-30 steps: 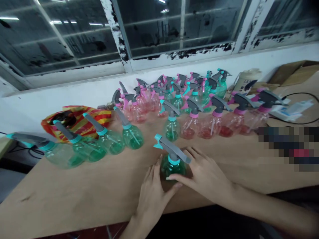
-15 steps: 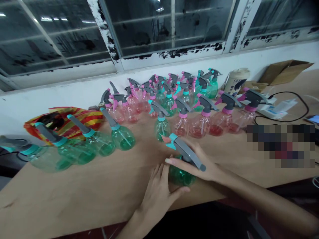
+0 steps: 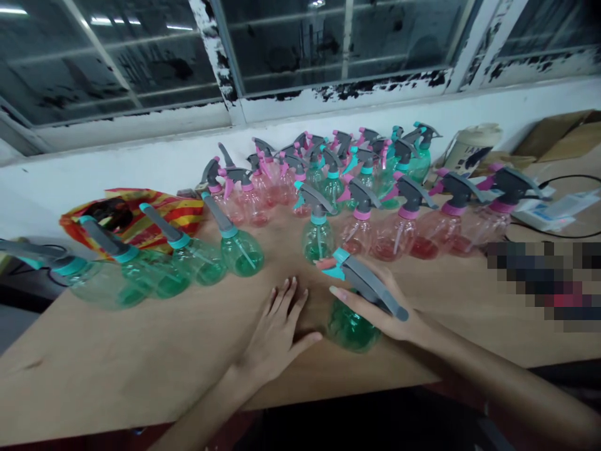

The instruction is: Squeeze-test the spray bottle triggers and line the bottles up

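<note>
My right hand (image 3: 407,328) is closed around the neck of a green spray bottle (image 3: 354,327) with a grey and turquoise spray head (image 3: 369,282). That bottle stands near the table's front edge, some of its neck hidden by my fingers. To its left my left hand (image 3: 275,335) is open, fingers spread, over the wooden table (image 3: 188,363) and apart from the bottle. Just beyond the held bottle is another green spray bottle (image 3: 318,238). Beside that one, a row of pink spray bottles (image 3: 387,235) runs to the right.
Several green spray bottles (image 3: 241,254) line the left side, before a red and yellow striped bag (image 3: 183,213). More pink and green bottles crowd the back by the wall. At the right are a pale canister (image 3: 474,150), a cardboard box (image 3: 558,134) and a black cable (image 3: 570,178).
My left hand has come off the green spray bottle and moved left, its fingers spreading over the table. My right hand stays on the bottle. The whole view has shifted slightly.
</note>
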`<control>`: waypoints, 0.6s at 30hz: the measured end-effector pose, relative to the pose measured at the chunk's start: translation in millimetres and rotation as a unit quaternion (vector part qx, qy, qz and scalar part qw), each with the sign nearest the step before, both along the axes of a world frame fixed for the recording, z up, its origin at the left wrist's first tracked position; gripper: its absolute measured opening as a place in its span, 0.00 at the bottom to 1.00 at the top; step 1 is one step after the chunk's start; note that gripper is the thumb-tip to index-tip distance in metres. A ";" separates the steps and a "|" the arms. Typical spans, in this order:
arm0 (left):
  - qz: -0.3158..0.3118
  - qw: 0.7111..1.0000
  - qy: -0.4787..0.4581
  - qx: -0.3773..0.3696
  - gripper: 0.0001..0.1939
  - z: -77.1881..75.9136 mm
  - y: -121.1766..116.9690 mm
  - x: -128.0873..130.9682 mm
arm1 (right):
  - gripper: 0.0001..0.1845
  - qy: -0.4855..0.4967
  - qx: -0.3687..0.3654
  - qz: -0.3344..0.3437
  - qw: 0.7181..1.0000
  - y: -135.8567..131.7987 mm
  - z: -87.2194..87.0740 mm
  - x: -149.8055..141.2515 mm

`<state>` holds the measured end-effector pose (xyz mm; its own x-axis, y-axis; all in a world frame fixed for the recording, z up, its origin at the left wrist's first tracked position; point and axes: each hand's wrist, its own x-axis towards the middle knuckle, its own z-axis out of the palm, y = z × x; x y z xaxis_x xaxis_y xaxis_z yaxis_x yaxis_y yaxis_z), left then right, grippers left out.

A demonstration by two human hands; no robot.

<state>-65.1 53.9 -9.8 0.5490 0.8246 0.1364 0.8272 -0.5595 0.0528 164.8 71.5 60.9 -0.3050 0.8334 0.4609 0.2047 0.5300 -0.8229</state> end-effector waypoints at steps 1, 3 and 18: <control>-0.006 1.000 0.002 0.001 0.38 -0.5 3.2 0.4 | 0.16 -0.003 -0.003 -0.001 1.000 -0.2 0.7 -0.2; -0.016 1.000 0.004 -0.002 0.37 -1.3 9.9 2.4 | 0.15 -0.009 -0.007 -0.004 1.000 -0.7 1.8 -0.5; -0.028 0.999 -0.023 -0.020 0.34 -6.5 27.1 9.1 | 0.19 -0.038 -0.037 0.038 0.998 -0.6 -2.0 3.2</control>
